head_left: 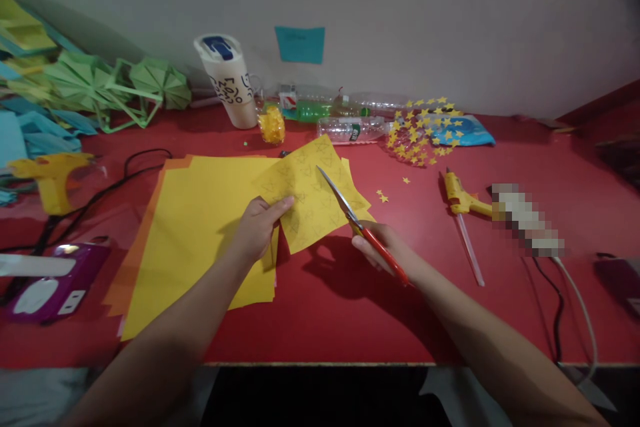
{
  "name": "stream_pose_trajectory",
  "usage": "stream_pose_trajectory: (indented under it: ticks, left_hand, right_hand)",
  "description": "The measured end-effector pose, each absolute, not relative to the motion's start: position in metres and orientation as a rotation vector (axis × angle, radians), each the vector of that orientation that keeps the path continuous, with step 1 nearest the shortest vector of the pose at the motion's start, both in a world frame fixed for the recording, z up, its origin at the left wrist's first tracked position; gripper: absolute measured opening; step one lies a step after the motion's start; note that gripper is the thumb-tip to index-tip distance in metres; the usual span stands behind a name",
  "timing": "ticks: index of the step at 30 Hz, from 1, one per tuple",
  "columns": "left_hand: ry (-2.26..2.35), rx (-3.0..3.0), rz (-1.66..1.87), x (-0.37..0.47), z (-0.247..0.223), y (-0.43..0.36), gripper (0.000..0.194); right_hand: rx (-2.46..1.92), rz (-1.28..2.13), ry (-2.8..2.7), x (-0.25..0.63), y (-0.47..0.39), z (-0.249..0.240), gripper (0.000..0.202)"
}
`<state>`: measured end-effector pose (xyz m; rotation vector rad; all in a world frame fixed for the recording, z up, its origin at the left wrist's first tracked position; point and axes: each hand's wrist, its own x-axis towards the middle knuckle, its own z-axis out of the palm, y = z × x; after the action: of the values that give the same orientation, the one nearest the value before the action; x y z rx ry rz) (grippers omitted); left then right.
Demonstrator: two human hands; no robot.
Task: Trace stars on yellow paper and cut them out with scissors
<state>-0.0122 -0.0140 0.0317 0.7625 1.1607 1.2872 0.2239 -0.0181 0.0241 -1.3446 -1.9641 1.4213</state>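
My left hand pinches the lower left edge of a yellow paper sheet with stars drawn on it, thumb on top. In my right hand are red-handled scissors, their blades lying across the right part of that sheet and pointing up and left. The far blade tip rests over the drawn stars; whether the blades are parted is hard to see. Under my left forearm lies a stack of yellow sheets with orange ones below. A few small cut paper stars sit right of the drawn sheet.
At the back stand a white tumbler and several plastic bottles, near a star-covered clear piece. Yellow glue guns lie left and right. A purple box, cables and folded green paper shapes occupy the left.
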Motion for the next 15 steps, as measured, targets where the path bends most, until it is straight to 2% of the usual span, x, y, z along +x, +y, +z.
stream_pose_trajectory:
  ticks: [15]
  left_hand:
    - [1.200,0.934,1.115,-0.014,0.020,-0.021,0.040]
  right_hand:
    - [-1.311,1.470,-1.866,0.220,-0.023,0.022,0.057]
